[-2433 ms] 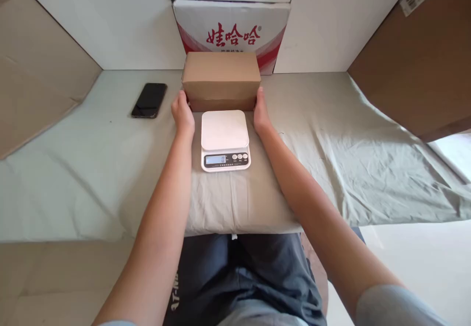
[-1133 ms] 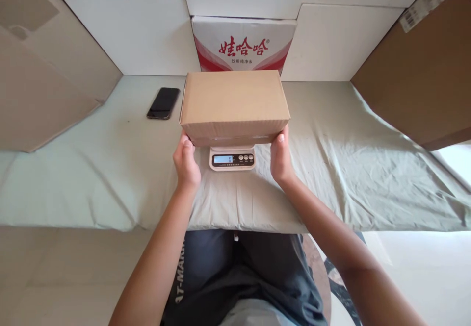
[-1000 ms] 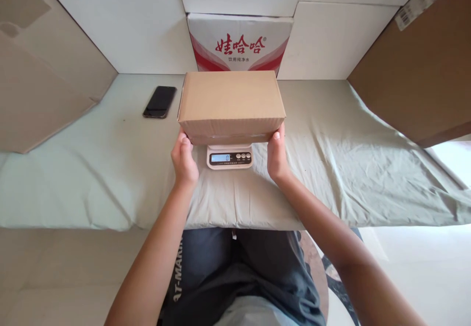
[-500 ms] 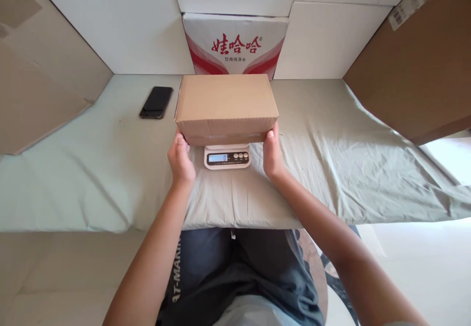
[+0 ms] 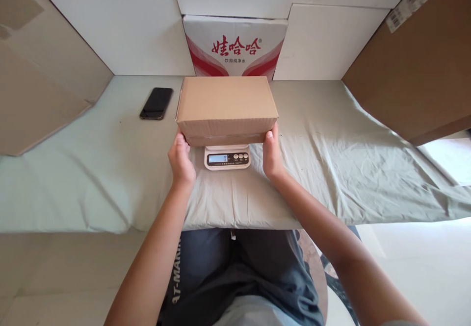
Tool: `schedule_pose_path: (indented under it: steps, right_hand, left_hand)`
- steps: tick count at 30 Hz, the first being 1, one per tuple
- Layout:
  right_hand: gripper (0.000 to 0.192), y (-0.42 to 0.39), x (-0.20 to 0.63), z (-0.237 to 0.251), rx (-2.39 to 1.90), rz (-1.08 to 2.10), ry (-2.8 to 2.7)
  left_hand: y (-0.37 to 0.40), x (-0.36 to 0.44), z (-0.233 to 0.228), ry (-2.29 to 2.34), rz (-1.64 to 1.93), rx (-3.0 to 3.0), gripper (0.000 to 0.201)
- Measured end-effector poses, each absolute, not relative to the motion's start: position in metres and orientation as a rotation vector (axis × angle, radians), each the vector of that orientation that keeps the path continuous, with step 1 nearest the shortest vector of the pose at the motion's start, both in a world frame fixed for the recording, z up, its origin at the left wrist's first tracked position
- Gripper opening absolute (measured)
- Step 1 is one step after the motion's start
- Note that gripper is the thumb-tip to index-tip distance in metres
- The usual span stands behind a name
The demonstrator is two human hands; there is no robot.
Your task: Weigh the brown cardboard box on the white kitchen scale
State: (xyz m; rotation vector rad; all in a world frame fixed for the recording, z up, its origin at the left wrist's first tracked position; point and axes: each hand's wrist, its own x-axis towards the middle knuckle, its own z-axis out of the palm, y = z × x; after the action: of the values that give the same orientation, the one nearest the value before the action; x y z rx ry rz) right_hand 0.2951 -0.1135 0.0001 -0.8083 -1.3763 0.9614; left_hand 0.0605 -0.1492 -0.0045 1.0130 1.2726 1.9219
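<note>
A closed brown cardboard box (image 5: 227, 99) is held level between my two hands, over a small white digital kitchen scale (image 5: 227, 166). My left hand (image 5: 181, 158) grips the box's lower left corner, and my right hand (image 5: 271, 153) grips the lower right one. Fingers of both hands are partly hidden behind and under the box. The scale's lit display reads 0, with several round buttons to its right. Its weighing plate is mostly covered by the box, so I cannot tell whether the two touch.
A black phone (image 5: 157, 103) lies left of the box on the pale green cloth (image 5: 110, 169). Behind stands a white and red carton (image 5: 235, 46) among white panels (image 5: 316, 41). Large brown cardboard boxes flank the table, one at left (image 5: 47, 81), another at right (image 5: 415, 71).
</note>
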Motion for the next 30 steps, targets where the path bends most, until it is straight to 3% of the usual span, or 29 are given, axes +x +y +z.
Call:
schedule_pose_path:
  steps: [17, 30]
  right_hand:
    - [0.085, -0.094, 0.308, -0.01, -0.911, 0.923, -1.137]
    - [0.111, -0.068, 0.314, -0.02, -0.979, 1.03, -0.955]
  left_hand:
    - [-0.142, 0.048, -0.016, 1.283, 2.014, 1.009, 0.094]
    - [-0.139, 0.049, -0.016, 1.29, 2.012, 0.948, 0.099]
